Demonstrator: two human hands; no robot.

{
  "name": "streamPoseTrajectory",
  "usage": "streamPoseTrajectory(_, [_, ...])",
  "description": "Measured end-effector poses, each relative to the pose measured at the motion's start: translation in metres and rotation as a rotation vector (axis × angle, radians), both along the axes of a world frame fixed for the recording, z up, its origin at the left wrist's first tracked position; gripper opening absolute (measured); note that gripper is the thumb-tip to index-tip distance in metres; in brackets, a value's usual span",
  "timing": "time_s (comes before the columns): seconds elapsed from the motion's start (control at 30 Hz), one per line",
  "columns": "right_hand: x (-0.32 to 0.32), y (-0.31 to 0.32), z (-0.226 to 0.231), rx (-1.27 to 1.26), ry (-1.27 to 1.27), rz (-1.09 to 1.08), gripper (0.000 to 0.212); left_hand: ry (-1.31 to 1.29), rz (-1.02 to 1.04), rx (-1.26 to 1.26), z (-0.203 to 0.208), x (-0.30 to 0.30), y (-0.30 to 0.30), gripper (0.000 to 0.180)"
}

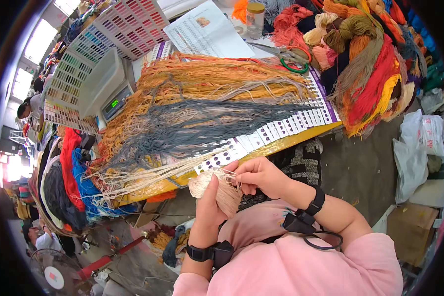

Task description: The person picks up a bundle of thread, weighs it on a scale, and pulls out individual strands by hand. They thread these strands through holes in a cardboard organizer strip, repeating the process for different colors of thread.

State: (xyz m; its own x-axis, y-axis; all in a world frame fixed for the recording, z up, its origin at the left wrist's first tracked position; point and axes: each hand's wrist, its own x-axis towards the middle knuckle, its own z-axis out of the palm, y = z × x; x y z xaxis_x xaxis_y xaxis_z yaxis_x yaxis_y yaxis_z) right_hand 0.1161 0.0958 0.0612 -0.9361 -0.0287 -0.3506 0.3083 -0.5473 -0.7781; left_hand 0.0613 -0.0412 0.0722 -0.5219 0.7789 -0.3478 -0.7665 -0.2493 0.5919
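Observation:
A cream skein of yarn [227,195] is gripped in my left hand [208,204], its thumb lying across the strands. My right hand [259,176] meets it at the skein's upper right, fingers pinched on a few cream strands. Just beyond both hands runs the table's yellow front edge [276,145]. White cards with dark holes [217,160] line that edge, and cream strands lead left from them. Farther back, dark grey threads [182,123] and orange threads [202,74] lie in long layers across the table.
Green-and-red-handled scissors [295,61] lie at the back, near a printed sheet [209,32] and a lidded jar [255,20]. Colour charts [103,44] and a digital scale [116,103] stand at left. Bundled yarn hangs right [370,64] and left [71,167]. A fan [52,274] is lower left.

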Motion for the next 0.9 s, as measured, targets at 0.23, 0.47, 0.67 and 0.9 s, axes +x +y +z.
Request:
streamPoseTrajectory(0.23, [0.006, 0.013, 0.009, -0.207, -0.052, -0.112, 0.011, -0.113, 0.026, 0.059, 0.002, 0.000, 0.012, 0.055])
streamPoseTrajectory(0.47, [0.009, 0.022, 0.004, 0.155, -0.047, 0.045, 0.010, -0.108, -0.036, 0.038, 0.005, -0.002, 0.021, 0.053])
streamPoseTrajectory(0.67, [0.006, 0.020, 0.008, 0.102, -0.058, 0.038, 0.011, -0.115, -0.012, -0.001, -0.005, -0.004, 0.015, 0.059])
streamPoseTrajectory(0.9, [0.003, 0.019, 0.006, -0.018, -0.058, -0.049, 0.008, -0.175, 0.031, 0.041, -0.005, -0.004, 0.011, 0.050])
